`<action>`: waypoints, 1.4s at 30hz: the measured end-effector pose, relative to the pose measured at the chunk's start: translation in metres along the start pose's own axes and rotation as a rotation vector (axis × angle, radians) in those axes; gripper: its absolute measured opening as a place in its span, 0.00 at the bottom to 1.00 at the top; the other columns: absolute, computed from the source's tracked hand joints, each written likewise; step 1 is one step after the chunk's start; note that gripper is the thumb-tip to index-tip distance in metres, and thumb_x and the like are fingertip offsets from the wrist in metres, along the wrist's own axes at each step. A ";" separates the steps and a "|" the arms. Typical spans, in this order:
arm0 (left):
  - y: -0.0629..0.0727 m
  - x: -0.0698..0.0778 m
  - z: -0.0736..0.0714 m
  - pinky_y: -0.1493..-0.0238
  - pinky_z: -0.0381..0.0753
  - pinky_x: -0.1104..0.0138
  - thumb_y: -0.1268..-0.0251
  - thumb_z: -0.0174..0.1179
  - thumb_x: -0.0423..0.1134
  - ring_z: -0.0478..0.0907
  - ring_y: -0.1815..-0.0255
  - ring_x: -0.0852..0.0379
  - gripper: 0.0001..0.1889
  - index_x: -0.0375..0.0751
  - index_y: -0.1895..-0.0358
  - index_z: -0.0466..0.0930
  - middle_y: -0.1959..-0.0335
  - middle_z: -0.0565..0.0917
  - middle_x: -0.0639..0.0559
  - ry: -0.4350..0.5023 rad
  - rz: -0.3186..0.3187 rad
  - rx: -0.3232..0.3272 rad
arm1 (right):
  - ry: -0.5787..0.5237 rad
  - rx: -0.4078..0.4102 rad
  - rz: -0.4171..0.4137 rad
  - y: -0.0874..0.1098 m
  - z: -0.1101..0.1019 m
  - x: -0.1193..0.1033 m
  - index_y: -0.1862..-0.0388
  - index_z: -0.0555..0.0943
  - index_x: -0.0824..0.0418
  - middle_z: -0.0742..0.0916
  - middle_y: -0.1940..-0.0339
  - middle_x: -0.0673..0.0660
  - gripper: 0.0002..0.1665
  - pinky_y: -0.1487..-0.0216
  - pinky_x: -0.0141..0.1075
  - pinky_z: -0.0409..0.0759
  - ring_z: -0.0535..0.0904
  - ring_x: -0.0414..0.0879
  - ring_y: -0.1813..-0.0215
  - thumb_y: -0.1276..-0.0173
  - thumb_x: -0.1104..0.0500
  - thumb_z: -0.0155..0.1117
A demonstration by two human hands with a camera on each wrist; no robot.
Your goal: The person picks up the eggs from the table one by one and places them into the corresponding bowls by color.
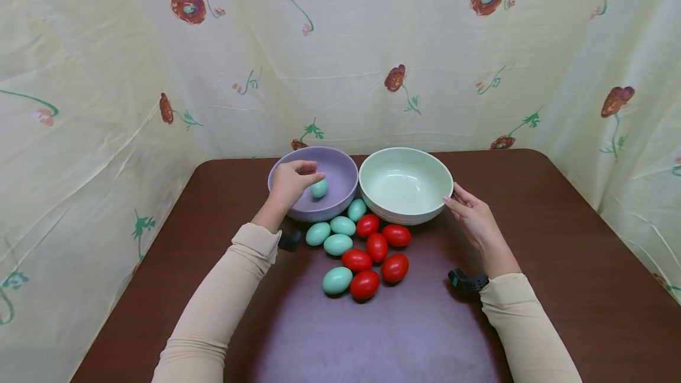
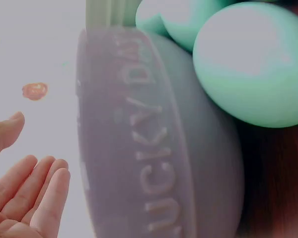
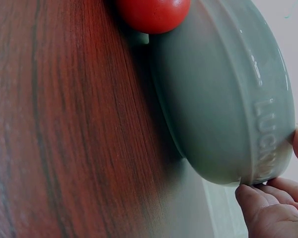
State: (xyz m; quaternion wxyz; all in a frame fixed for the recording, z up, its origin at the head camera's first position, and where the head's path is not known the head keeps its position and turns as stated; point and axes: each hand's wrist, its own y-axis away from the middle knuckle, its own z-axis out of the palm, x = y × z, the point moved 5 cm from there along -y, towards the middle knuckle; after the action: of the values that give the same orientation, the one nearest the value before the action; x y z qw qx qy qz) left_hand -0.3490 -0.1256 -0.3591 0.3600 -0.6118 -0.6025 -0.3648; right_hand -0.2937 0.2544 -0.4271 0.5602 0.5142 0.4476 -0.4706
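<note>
My left hand (image 1: 295, 182) is over the purple bowl (image 1: 340, 185), thumb and fingers spread apart. A mint-green egg (image 1: 318, 188) shows inside that bowl just below the fingertips. In the left wrist view the same hand (image 2: 27, 193) has nothing between its fingers, beside the bowl's lettered wall (image 2: 139, 148). My right hand (image 1: 476, 220) holds the right rim of the pale green bowl (image 1: 407, 185), whose visible inside holds no eggs. The right wrist view shows that hand (image 3: 278, 203) with its thumb at the rim and fingers against the outer wall.
Several mint-green eggs (image 1: 337, 245) and several red eggs (image 1: 376, 247) lie loosely grouped on the brown table (image 1: 239, 194) in front of the two bowls, which stand side by side. A flowered cloth (image 1: 340, 75) hangs behind the table.
</note>
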 end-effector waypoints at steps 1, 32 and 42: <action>0.003 0.001 0.000 0.35 0.77 0.57 0.40 0.70 0.44 0.80 0.39 0.49 0.25 0.38 0.41 0.81 0.44 0.85 0.44 0.010 0.004 -0.005 | 0.008 0.003 0.001 0.000 -0.001 0.000 0.19 0.45 0.61 0.48 0.18 0.58 0.46 0.23 0.40 0.52 0.44 0.48 0.17 0.25 0.55 0.58; 0.112 -0.028 0.002 0.41 0.80 0.70 0.44 0.73 0.38 0.80 0.37 0.44 0.26 0.37 0.41 0.81 0.40 0.83 0.42 0.275 0.004 -0.075 | -0.022 -0.016 0.006 0.000 0.001 -0.001 0.19 0.43 0.61 0.46 0.17 0.58 0.46 0.23 0.40 0.51 0.43 0.48 0.17 0.24 0.57 0.57; 0.131 -0.039 0.016 0.42 0.82 0.66 0.46 0.75 0.40 0.81 0.39 0.43 0.27 0.40 0.41 0.82 0.41 0.83 0.41 0.301 -0.056 -0.088 | -0.029 -0.013 0.004 -0.001 0.002 -0.001 0.19 0.43 0.60 0.47 0.18 0.58 0.46 0.23 0.41 0.51 0.44 0.49 0.17 0.25 0.57 0.58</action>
State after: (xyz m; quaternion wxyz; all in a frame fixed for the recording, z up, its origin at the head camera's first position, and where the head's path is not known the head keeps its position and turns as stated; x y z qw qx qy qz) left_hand -0.2181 -0.1315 -0.4013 0.4089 -0.5485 -0.5417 -0.4884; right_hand -0.2948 0.2529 -0.4256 0.5708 0.5046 0.4416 -0.4740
